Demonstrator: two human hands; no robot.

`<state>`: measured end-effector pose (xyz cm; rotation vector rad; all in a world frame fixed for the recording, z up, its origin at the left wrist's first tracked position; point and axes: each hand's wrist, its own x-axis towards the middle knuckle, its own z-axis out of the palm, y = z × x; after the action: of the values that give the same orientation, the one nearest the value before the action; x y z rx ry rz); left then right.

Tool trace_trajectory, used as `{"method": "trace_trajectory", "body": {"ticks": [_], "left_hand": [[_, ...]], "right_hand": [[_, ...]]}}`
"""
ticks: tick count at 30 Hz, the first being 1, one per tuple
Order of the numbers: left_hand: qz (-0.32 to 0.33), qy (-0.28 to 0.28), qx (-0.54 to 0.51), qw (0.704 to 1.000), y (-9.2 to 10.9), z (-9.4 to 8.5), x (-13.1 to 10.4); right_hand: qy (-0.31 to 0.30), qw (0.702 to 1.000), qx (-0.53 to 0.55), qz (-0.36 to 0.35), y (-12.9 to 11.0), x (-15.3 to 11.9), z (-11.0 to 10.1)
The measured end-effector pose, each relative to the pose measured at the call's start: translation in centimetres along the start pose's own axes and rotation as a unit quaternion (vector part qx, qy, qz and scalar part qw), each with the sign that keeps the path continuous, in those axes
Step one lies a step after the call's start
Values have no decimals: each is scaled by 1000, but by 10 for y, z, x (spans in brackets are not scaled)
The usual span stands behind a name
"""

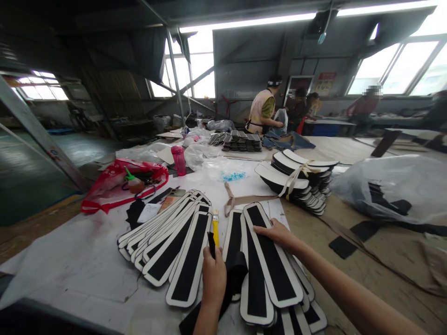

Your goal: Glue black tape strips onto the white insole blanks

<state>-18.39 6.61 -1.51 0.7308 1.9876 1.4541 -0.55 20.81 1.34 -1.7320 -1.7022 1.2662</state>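
My left hand (213, 274) is closed around a black fabric strip (236, 272), whose end pokes up above the fist while the rest loops to the right and trails below the wrist. On the right, my right hand (275, 232) grips the upper right edge of a long round-ended panel (272, 258), black with a white border. That panel tops a fanned pile of similar ones. Left of my left hand, another fan of the same panels (190, 256) spreads over the table. A yellow-handled brush (215, 228) lies between the two piles.
A tied stack of curved pieces (296, 177) stands at right, near a clear plastic bag (380, 190). At left are a red bag (122, 186), a green-tipped bottle (133, 181) and a pink bottle (179, 160). A co-worker (261, 111) stands across the table.
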Motion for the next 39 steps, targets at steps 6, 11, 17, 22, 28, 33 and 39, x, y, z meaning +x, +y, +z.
{"method": "trace_trajectory", "body": {"ticks": [6, 11, 17, 22, 28, 33, 39], "left_hand": [[-4, -2, -22, 1000, -5, 3, -14], [-17, -11, -47, 999, -7, 5, -20], [-24, -30, -100, 994, -15, 7, -19], [-48, -37, -147, 987, -22, 11, -15], [-73, -55, -248, 964, -26, 11, -13], [-55, -63, -229, 970, -16, 0, -14], [-29, -19, -114, 993, -12, 0, -18]], "right_hand": [[-61, 996, 70, 9, -9, -9, 1], [-74, 989, 128, 12, -5, -17, 1], [-93, 972, 217, 23, 23, -16, -30], [-69, 974, 213, 33, 29, -20, -69], [-110, 969, 219, -17, -8, -22, -56], [-53, 996, 45, -61, -25, -7, 11], [28, 997, -37, -56, -12, 7, 41]]}}
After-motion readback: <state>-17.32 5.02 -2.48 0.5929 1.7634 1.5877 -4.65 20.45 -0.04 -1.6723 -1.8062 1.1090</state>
